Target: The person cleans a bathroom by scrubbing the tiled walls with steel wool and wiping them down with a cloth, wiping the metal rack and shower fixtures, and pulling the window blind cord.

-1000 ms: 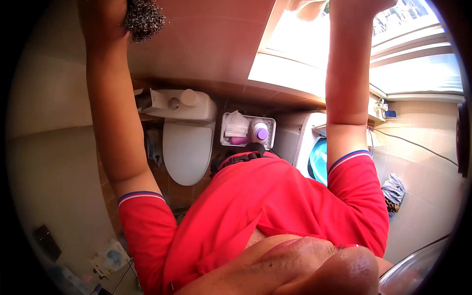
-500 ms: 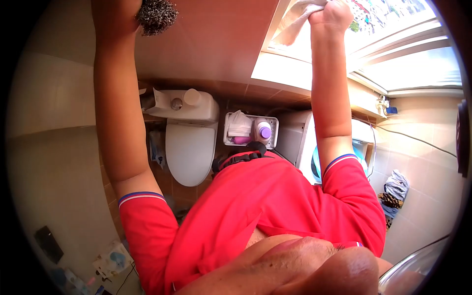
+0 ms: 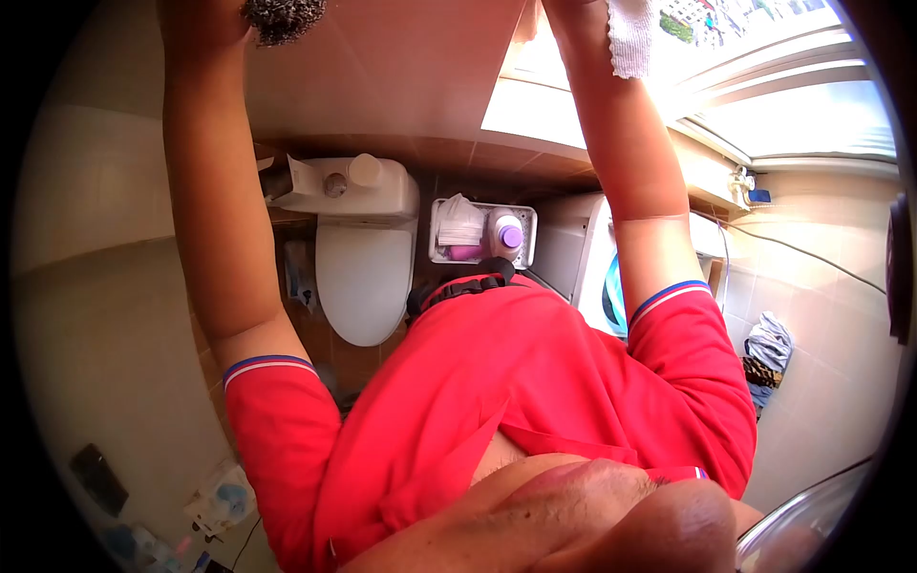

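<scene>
At the top left, my left hand [image 3: 208, 13] is closed around a steel wool scrubber [image 3: 284, 19], a dark, curly metal tangle near the reddish-brown wall. Most of that hand's fingers lie beyond the upper edge. My right hand [image 3: 571, 8] reaches up at the bright window, cut off by the frame's top. A whitish cloth [image 3: 630, 40] with a scalloped edge hangs beside the right wrist and forearm, held by that hand. The fingers on the cloth are out of sight.
Below stand a white toilet [image 3: 361, 277] and a white tray [image 3: 531, 250] with a purple-capped bottle [image 3: 506, 232] and packets. A washing machine [image 3: 573, 239] is at the right. The window frame [image 3: 764, 91] juts in above a tap [image 3: 741, 183]. Clothes [image 3: 766, 349] hang lower right.
My right hand has moved left and up along the window, and the cloth now hangs down by the forearm. My left hand and the scrubber have shifted slightly up and left.
</scene>
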Demonstrator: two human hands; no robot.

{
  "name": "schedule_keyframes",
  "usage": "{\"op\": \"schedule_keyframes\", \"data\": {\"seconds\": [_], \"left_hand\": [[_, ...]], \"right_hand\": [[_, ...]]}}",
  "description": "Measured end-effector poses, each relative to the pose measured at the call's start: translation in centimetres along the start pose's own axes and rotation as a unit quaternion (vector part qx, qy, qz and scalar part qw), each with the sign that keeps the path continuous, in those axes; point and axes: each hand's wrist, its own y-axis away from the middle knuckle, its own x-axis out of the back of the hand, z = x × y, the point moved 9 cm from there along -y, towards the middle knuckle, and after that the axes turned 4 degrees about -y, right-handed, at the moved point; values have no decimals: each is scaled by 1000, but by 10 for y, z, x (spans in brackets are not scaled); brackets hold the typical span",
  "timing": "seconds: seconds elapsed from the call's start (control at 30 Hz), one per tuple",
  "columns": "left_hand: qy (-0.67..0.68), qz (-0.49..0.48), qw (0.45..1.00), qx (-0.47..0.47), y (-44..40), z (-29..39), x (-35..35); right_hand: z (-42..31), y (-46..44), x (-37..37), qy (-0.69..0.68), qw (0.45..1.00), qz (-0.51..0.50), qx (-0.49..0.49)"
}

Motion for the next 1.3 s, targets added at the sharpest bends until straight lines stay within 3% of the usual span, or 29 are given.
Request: {"op": "schedule_keyframes", "data": {"seconds": [0.07, 0.1, 0.23, 0.37, 0.47, 0.5, 0.57, 0.63, 0.67, 0.7, 0.73, 0.77, 0.8, 0.87, 0.93, 0.97, 1.07, 1.17, 1.3], "left_hand": [[26, 69, 997, -24, 3, 2, -1], [31, 95, 994, -38, 3, 4, 0], [-32, 36, 998, -35, 3, -6, 6], [-32, 53, 997, -41, 2, 0, 0], [-31, 105, 994, -26, 5, -4, 3], [-27, 105, 994, -27, 4, -5, 4], [-10, 51, 997, -52, 1, -4, 2], [45, -33, 998, -40, -1, -6, -4], [65, -73, 994, -37, 0, -3, -7], [58, -2, 998, -1, 9, -9, -1], [51, 72, 996, 35, 26, -18, 0], [34, 46, 995, 80, 45, -23, -12], [75, -5, 996, 56, 67, -24, -32], [78, -63, 982, 162, 134, -62, -68], [-2, -113, 967, 230, 205, -84, -104], [5, -147, 938, 314, 241, -96, -119], [198, -147, 867, 433, 331, -130, -164], [150, -207, 882, 395, 344, -107, -186], [258, -282, 847, 370, 343, -83, -207]], "right_hand": [[14, 40, 5, 47, 998, -18, -31], [28, 57, 8, -10, 997, 4, -78], [71, 153, -7, -215, 932, 102, -274], [106, 221, -1, -368, 771, 188, -484], [102, 229, 22, -396, 684, 145, -595], [104, 242, 25, -404, 628, 142, -649], [130, 305, 46, -366, 581, 142, -713], [88, 319, 61, -338, 533, 110, -768], [78, 356, 66, -372, 434, 103, -814], [48, 355, 72, -382, 411, 119, -819], [31, 361, 83, -388, 422, 118, -811], [16, 359, 92, -385, 454, 121, -795], [10, 370, 96, -428, 466, 95, -769], [-41, 335, 94, -430, 457, 105, -772], [-69, 298, 100, -404, 533, 91, -738], [-79, 278, 100, -421, 561, 70, -709], [-87, 246, 106, -395, 632, 34, -666], [-103, 231, 89, -420, 651, 39, -631], [-130, 221, 41, -518, 587, -15, -621]]}}
